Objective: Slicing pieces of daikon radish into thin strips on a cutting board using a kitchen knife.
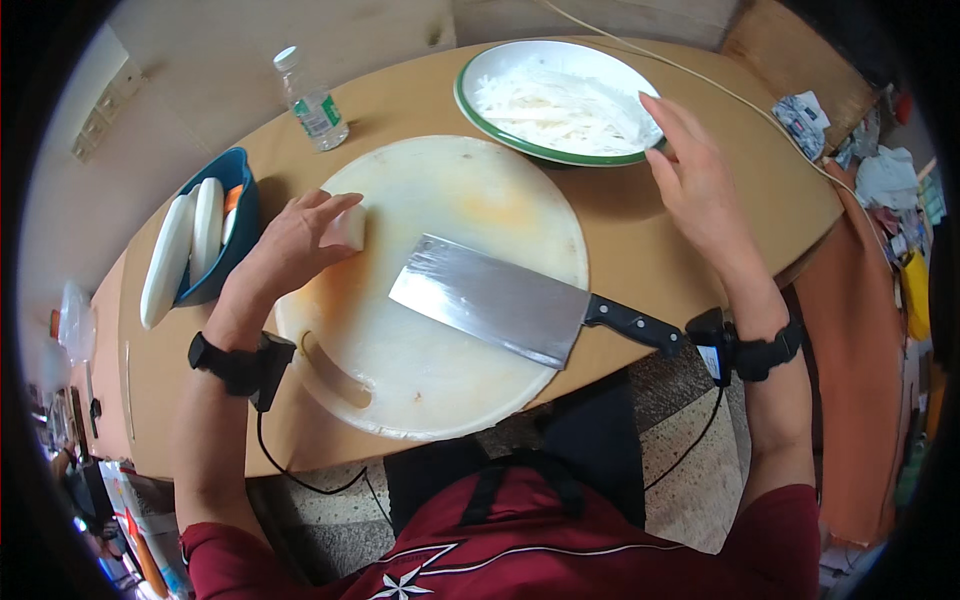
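My left hand (300, 236) has its fingers around a short chunk of peeled white radish (347, 229) at the left side of the round white cutting board (465, 390). A cleaver (495, 300) with a black handle lies flat on the board, its handle reaching past the right edge. My right hand (690, 176), with thumb and fingers apart and nothing between them, is at the right rim of a green-edged white bowl (487, 131). Fine white shreds (562, 105) fill the bowl's bottom.
A blue basket (244, 247) at the left holds long peeled white radishes (166, 259) and an orange piece (234, 197). A plastic bottle (315, 112) stands behind the board. A cable (712, 82) crosses the table's back right. Cabled straps sit on both wrists.
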`<state>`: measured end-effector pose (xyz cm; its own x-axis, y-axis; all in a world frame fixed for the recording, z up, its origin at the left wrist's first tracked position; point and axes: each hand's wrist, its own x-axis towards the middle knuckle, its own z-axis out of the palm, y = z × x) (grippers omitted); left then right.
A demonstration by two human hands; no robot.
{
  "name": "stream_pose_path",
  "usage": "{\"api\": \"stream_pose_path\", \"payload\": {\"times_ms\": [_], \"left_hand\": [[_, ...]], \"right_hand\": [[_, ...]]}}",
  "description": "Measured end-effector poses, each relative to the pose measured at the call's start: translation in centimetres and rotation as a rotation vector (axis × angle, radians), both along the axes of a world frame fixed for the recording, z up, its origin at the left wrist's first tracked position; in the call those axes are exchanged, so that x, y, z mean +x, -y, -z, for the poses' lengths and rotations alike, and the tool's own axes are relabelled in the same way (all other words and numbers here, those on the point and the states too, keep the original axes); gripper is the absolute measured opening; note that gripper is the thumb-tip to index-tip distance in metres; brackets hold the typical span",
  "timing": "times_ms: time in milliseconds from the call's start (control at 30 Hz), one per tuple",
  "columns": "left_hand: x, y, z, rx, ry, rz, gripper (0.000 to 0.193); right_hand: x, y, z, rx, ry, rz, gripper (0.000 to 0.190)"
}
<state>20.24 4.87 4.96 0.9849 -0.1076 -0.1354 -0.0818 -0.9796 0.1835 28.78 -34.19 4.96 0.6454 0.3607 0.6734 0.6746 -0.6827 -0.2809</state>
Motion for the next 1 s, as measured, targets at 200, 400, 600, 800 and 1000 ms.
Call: {"api": "stream_pose_path", "payload": {"times_ms": [200, 400, 600, 800, 1000], "left_hand": [[-0.4, -1.5, 1.8, -0.116, 0.129, 0.026, 0.053], [-1.9, -0.5, 1.0, -0.075, 0.127, -0.032, 0.060], [-5.9, 0.0, 0.8, -0.191, 0.126, 0.011, 0.056], [-12.4, 3.5, 1.4, -0.840, 0.286, -0.105, 0.060], [-15.4, 8.4, 6.1, -1.225, 0.432, -0.135, 0.072]], "right_hand": [[-7.2, 1.1, 1.6, -0.116, -0.323, -0.080, 0.041], [-12.3, 1.7, 4.3, -0.211, -0.482, -0.137, 0.040], [-13.7, 0.6, 4.7, -0.254, -0.505, 0.006, 0.029], [-16.5, 0.1, 3.0, -0.094, -0.950, -0.112, 0.031], [-19.3, -2.0, 5.0, 0.613, -1.762, -0.402, 0.048]]}}
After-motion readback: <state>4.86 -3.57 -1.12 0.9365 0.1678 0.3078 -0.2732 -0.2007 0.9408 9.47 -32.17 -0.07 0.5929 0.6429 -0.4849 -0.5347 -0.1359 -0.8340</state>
